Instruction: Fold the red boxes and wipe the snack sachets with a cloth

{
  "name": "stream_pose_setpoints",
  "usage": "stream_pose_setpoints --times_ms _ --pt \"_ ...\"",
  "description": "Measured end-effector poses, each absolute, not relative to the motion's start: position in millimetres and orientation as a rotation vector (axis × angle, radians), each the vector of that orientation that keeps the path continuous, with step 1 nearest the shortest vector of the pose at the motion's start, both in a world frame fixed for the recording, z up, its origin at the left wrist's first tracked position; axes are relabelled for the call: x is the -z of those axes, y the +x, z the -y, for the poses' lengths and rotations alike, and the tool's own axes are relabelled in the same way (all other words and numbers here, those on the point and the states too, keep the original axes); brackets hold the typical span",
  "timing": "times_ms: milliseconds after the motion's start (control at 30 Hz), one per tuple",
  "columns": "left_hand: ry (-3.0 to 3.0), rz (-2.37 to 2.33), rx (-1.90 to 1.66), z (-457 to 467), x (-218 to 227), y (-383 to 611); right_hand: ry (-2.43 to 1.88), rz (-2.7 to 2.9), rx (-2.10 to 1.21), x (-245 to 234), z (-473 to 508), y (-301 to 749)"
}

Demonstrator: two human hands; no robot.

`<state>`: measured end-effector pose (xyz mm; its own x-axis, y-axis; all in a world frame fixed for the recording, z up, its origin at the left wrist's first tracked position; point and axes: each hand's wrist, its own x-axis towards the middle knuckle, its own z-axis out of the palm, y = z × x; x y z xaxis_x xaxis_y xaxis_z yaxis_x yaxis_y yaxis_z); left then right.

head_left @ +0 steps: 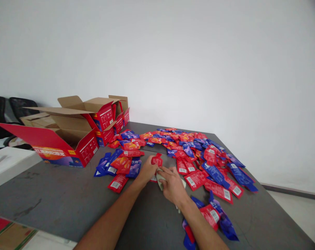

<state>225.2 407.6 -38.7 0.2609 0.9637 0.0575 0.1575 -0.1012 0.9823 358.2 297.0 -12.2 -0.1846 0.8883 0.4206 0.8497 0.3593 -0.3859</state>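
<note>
Near the middle of the table, my left hand (pixel 147 170) grips a red pouch (pixel 156 160) by its side, its fingers closed. My right hand (pixel 172 183) is pressed over a pale, greenish-white cloth (pixel 160 177), with the fingers closed on it and against the lower part of the pouch. Part of the cloth sticks out beyond the right hand, and much of the pouch is hidden under both hands. Left of my hands lies a small heap of blue and red pouches (pixel 123 163). By my right forearm lie several more pouches (pixel 210 215).
A large spread of red and blue pouches (pixel 191 147) covers the far and right parts of the grey table (pixel 55 194). Open red cartons (pixel 66 149) stand at the left. A white box (pixel 11 163) and black chairs (pixel 22 107) are farther left. A white wall rises behind.
</note>
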Motion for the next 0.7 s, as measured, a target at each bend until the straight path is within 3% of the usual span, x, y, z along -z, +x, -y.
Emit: stream_pose_setpoints --times_ms 400,700 --pt "2.488 -1.896 -0.703 -409 30 194 -1.705 1.884 0.078 33 -309 376" --pt "2.791 -1.106 -0.698 -409 39 269 -1.893 1.667 0.244 35 -316 399"
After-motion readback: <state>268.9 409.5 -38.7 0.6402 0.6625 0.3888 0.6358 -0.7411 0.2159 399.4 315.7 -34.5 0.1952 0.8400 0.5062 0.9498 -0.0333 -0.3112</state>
